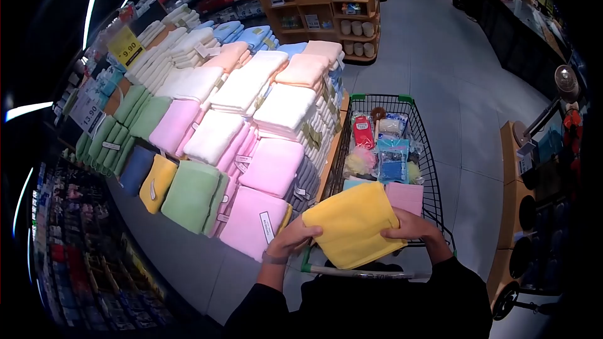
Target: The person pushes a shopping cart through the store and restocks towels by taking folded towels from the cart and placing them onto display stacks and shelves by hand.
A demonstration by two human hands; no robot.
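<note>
A folded yellow towel (353, 223) is stretched between my two hands, above the handle end of a shopping cart (433, 182). My left hand (298, 232) grips its left edge, thumb on top. On the right edge, my right hand (408, 225) pinches it the same way. Under and beyond the towel, the cart holds a pink folded towel (405, 196), a blue plastic-wrapped pack (393, 162), a red package (362, 132) and mesh bath puffs (360, 161). The fingers beneath the yellow towel are hidden.
Left of the cart stands a display of stacked towels, with a pink towel (254, 220) and a green towel (191, 194) at its near edge. A wooden shelf (320, 6) with cups stands behind. Along the right is another shelf unit (509, 194) beside the tiled aisle (465, 119).
</note>
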